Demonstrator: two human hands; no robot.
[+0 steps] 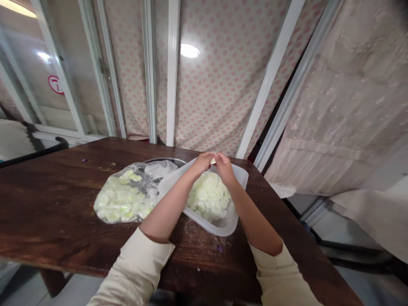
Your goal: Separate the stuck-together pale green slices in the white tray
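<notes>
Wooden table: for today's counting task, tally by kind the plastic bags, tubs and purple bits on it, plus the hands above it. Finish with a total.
Plastic bag: 1
White tub: 1
Purple bits: 2 (far-left bit, near bit)
Hands: 2 (left hand, right hand)
Total: 6

Looks like someone's home, honestly: pink-dotted curtain (219, 97) behind white-framed glass panels (173, 85), dark wooden worktop (47, 204) and a flowery pale drape (344, 106).
</notes>
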